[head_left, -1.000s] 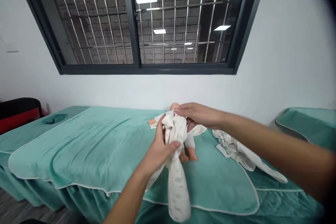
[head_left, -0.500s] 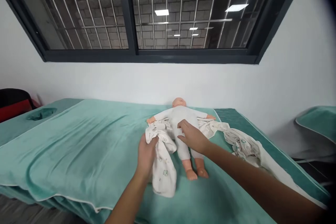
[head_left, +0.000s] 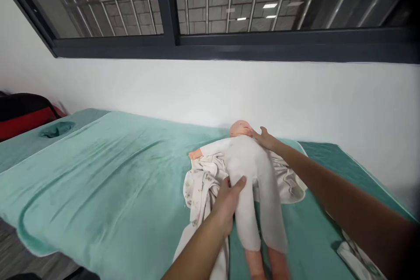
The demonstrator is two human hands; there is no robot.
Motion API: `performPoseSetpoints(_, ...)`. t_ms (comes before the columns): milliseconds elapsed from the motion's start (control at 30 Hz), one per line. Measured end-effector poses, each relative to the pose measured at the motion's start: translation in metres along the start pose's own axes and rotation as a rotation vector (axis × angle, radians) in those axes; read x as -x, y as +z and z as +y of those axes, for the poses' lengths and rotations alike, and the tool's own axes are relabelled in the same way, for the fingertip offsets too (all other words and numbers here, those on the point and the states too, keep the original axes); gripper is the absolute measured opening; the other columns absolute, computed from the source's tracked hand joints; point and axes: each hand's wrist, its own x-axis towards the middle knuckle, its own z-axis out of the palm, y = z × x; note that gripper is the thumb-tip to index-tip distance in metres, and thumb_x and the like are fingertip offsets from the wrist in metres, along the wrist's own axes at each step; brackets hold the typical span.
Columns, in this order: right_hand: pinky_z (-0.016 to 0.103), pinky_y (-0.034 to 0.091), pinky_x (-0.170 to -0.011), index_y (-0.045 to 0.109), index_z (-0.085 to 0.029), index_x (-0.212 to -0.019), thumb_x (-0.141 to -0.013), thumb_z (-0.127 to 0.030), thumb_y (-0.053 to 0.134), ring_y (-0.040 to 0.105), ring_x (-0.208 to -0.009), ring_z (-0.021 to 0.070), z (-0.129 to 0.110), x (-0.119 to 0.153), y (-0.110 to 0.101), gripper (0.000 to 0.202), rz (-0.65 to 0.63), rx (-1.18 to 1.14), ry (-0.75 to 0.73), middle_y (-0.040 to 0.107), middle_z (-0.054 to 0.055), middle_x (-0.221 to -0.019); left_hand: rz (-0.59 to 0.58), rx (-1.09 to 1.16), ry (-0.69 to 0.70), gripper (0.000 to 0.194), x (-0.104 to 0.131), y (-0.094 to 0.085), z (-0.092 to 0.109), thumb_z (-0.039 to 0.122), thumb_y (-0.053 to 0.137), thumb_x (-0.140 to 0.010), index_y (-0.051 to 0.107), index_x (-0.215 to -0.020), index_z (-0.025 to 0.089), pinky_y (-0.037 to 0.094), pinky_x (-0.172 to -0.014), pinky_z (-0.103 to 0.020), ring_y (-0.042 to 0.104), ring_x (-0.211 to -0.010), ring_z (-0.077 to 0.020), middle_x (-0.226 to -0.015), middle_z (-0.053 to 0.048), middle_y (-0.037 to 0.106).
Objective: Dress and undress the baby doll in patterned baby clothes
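Note:
A baby doll in a white bodysuit lies on its back, its head toward the wall and its bare feet toward me. My left hand grips the doll at its hip, thumb on top of the white cloth, the other fingers partly hidden. At the doll's neck and shoulder, my right hand touches it with thumb raised and fingers stretched out. White printed baby clothing is spread under the doll's arm and beside its leg on the left. More pale cloth shows under the right side.
The padded bed has a teal cover and stands against a white wall below a barred window. At the far left is a black and red item near a hole in the bed. Another printed cloth lies at the lower right.
My left hand has let go of the printed clothing and moved right onto the doll's hip. My right hand has gone from above the belly up to the neck. The view has shifted closer.

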Motion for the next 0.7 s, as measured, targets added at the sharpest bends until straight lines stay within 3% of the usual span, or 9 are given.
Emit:
performPoseSetpoints(167,0.048,0.039,-0.109,0.033,-0.012,-0.149,-0.069,-0.085,0.053,0.052,-0.129,0.0378,-0.013,-0.020,0.000,0.110,-0.149,0.056,-0.006,0.049,0.023,-0.145,-0.125,0.084,-0.030,0.069,-0.017,-0.003,0.019,0.054,0.073,-0.073,0.057,-0.131,0.021,0.059,-0.077,-0.042,0.071,-0.092,-0.0323,-0.120,-0.017,0.068)
performPoseSetpoints(267,0.049,0.047,-0.100,0.035,-0.017,-0.149,-0.066,-0.085,0.058,0.057,-0.122,0.0377,-0.039,-0.024,0.005,0.109,-0.181,0.034,0.006,0.050,0.021,-0.145,-0.147,0.068,-0.035,0.074,-0.009,-0.018,0.050,0.056,0.074,-0.069,0.058,-0.132,0.021,0.060,-0.073,-0.045,0.072,-0.088,-0.0342,-0.119,-0.019,0.068)
performPoseSetpoints(333,0.049,0.051,-0.094,0.032,-0.020,-0.150,-0.065,-0.085,0.059,0.059,-0.119,0.0379,-0.066,-0.025,0.014,0.110,-0.190,-0.003,0.010,0.049,0.020,-0.146,-0.153,0.044,-0.015,0.077,-0.003,-0.038,0.076,0.057,0.074,-0.068,0.058,-0.133,0.019,0.060,-0.073,-0.044,0.072,-0.088,-0.0337,-0.117,-0.020,0.068)
performPoseSetpoints(433,0.050,0.052,-0.092,0.030,-0.019,-0.152,-0.063,-0.085,0.060,0.058,-0.119,0.0397,-0.112,-0.028,0.044,0.115,-0.205,-0.031,-0.001,0.047,0.022,-0.147,-0.132,-0.033,0.012,0.070,-0.002,-0.086,0.112,0.058,0.072,-0.070,0.060,-0.129,0.020,0.061,-0.073,-0.042,0.072,-0.086,-0.0302,-0.112,-0.017,0.071)
performPoseSetpoints(533,0.048,0.049,-0.099,0.026,-0.013,-0.152,-0.064,-0.083,0.061,0.054,-0.126,0.0389,-0.152,-0.032,0.091,0.117,-0.179,-0.072,-0.041,0.042,0.024,-0.150,-0.101,-0.168,-0.005,0.060,-0.009,-0.152,0.141,0.057,0.066,-0.076,0.062,-0.123,0.020,0.061,-0.072,-0.042,0.071,-0.088,-0.0280,-0.105,-0.012,0.073)
performPoseSetpoints(700,0.044,0.043,-0.106,0.021,-0.005,-0.152,-0.069,-0.077,0.063,0.050,-0.131,0.0351,-0.189,-0.040,0.169,0.118,-0.211,-0.108,-0.092,0.043,0.027,-0.148,-0.019,-0.341,-0.073,0.050,-0.026,-0.248,0.171,0.056,0.059,-0.081,0.068,-0.111,0.017,0.060,-0.074,-0.042,0.071,-0.087,-0.0279,-0.089,-0.010,0.074)
